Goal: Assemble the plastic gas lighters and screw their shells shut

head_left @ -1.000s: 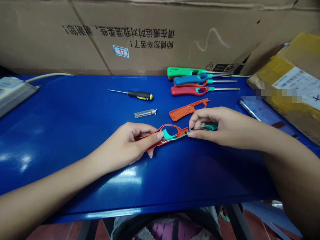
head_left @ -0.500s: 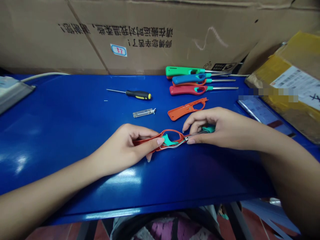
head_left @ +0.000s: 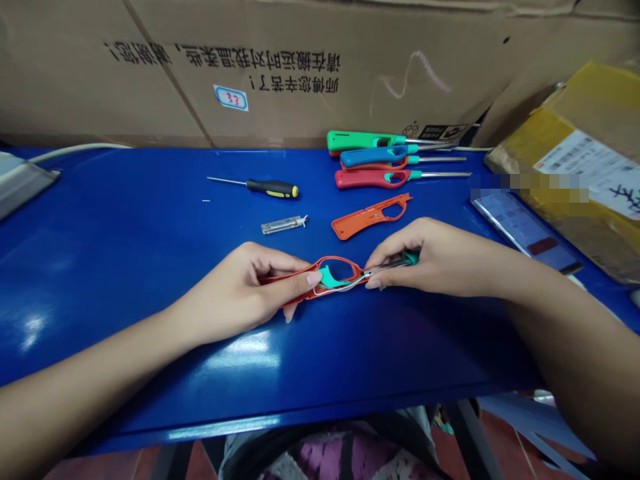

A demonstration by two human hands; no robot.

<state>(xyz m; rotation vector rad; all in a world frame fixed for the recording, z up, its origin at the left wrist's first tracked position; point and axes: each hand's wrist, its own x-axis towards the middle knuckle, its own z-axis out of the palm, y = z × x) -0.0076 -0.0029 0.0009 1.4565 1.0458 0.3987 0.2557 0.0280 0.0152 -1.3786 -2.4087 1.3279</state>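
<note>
My left hand grips an orange lighter shell half, its thumb on a teal trigger inside. A white wire runs along the shell's lower edge. My right hand pinches a metal tube at the shell's right end, with a green piece on the tube. Behind them lie another orange shell half and a clear fuel tank. A black and yellow screwdriver rests farther back, near a tiny pin.
Assembled lighters in green, blue and red lie at the back of the blue table. A phone and a taped box are at right, and a large cardboard box stands behind.
The view has shifted slightly, so most things sit a little farther left. More of the phone shows beyond my right arm. Both hands keep their holds.
</note>
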